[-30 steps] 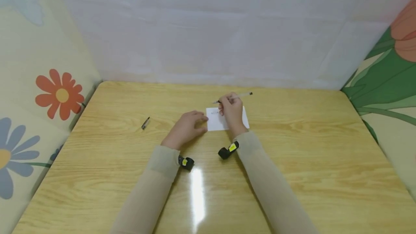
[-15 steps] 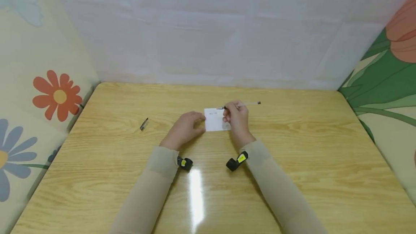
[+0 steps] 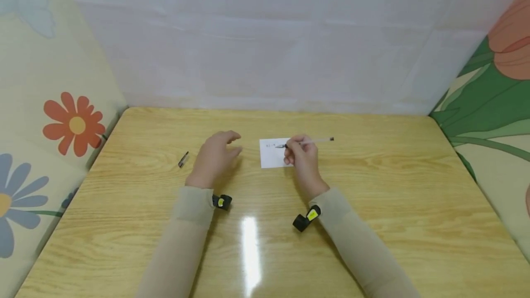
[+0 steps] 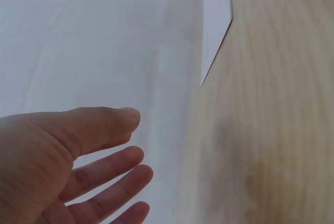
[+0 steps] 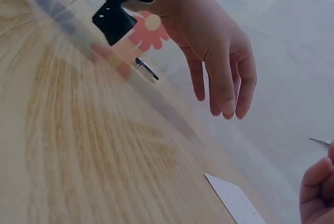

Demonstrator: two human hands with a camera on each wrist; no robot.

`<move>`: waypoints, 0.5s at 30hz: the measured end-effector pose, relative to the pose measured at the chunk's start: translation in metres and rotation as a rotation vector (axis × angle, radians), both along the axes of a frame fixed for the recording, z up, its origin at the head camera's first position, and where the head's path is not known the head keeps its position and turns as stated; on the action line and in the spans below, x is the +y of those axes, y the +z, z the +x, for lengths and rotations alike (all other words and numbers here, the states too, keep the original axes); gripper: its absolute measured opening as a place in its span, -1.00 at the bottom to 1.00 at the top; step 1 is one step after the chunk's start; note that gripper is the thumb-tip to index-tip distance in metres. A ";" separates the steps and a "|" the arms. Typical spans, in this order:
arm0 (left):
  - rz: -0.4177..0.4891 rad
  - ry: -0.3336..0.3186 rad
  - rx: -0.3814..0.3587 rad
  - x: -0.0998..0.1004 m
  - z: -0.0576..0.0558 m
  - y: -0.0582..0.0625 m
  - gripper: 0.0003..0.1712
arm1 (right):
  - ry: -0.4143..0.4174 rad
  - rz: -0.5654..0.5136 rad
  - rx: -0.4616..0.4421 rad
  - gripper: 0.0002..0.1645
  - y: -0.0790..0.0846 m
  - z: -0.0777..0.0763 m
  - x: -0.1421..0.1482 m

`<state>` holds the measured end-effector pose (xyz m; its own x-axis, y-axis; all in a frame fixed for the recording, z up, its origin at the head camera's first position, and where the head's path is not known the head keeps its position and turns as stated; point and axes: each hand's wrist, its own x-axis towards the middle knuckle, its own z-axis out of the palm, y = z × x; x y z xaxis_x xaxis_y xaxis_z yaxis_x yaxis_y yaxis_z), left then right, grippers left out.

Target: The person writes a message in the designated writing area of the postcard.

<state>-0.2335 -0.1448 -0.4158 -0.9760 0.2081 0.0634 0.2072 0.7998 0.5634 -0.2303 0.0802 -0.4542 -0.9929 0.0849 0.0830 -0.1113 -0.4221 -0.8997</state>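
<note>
A small white sheet of paper (image 3: 271,157) lies on the wooden table, with a short row of dark marks near its upper edge. My right hand (image 3: 304,162) pinches a clear pen with a black end (image 3: 320,140); its tip points left over the paper. To the left of the sheet, my left hand (image 3: 215,157) hovers apart from it, fingers relaxed and holding nothing, as the left wrist view also shows the hand (image 4: 78,166). Left of that hand lies a pen cap (image 3: 183,159), dark with a clear part. The right wrist view cuts off most of the right hand (image 5: 317,190).
The wood-grain table (image 3: 393,187) has rounded far corners. A white cloth wall (image 3: 265,45) stands behind it. Panels with printed flowers (image 3: 76,125) flank both sides. Each wrist wears a black camera strap (image 3: 306,219).
My left hand has let go of the paper's left edge and moved left, toward the cap. My right hand, with the pen, has shifted right and nearer, uncovering more marks on the paper.
</note>
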 end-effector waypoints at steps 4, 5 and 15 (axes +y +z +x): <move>-0.010 0.034 0.027 -0.013 0.000 0.006 -0.54 | 0.015 -0.017 0.019 -0.85 -0.001 0.004 0.001; -0.006 0.042 0.029 -0.017 0.000 0.008 -0.54 | 0.021 -0.020 0.024 -0.85 -0.001 0.005 0.001; 0.009 0.092 -0.021 -0.053 -0.001 0.012 -0.53 | 0.086 -0.072 0.044 -0.86 0.000 0.019 0.002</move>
